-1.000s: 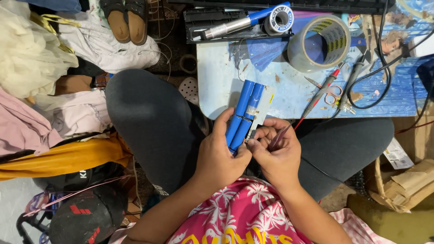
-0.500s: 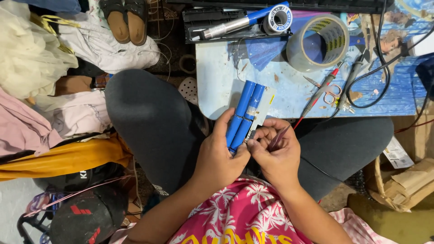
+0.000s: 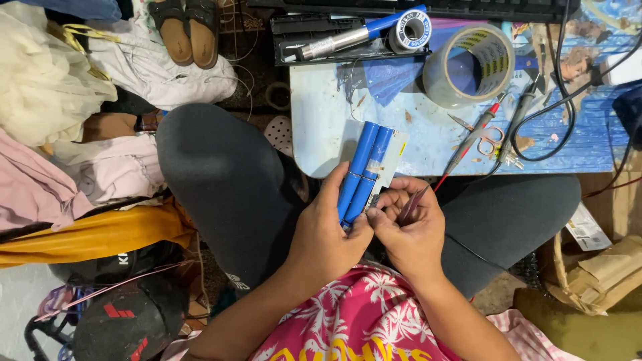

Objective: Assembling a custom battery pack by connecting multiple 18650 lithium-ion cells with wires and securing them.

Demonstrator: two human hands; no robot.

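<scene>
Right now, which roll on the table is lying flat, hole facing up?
The clear packing tape roll; the small solder spool sits beside it, far smaller.

Up top, a roll of clear tape (image 3: 475, 65) sits on the blue table (image 3: 321, 127) — solder spool (image 3: 409, 31) just beside it, small scissors (image 3: 487, 139) nearby. Sandals (image 3: 187, 30) rest left, above heaped clothes (image 3: 60, 174).

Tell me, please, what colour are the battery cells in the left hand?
Blue; the battery cells show best in the head view.
</scene>
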